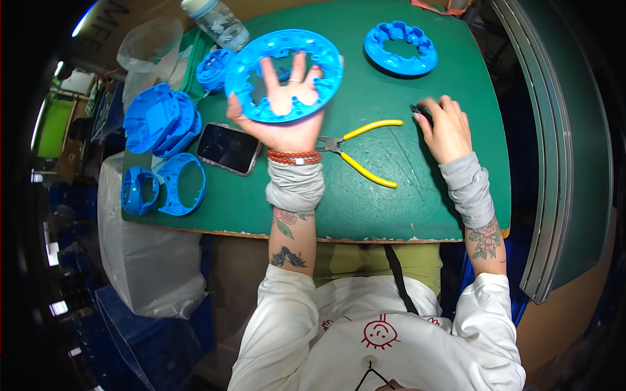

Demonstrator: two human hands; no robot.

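My left hand (287,133) holds up a round blue plastic ring (328,77) with a scalloped inner edge. The thumb is at its left rim, and the other fingers show through the central opening. To the right, my right hand (450,132) rests low over the green table, its thumb and forefinger around a small dark thing (415,109) too hidden to name. Between the two hands lie yellow-handled cutting pliers (369,171), their handles spread and their jaws beside my left wrist. A second blue scalloped ring (402,64) sits on the far side of the table.
Left of my left hand are a dark-screened phone (229,149), stacked blue plastic housings (151,118), a small blue part (215,69) and two curved blue pieces (181,186). A clear bottle (216,23) stands behind. The green table (391,218) has a chipped front edge.
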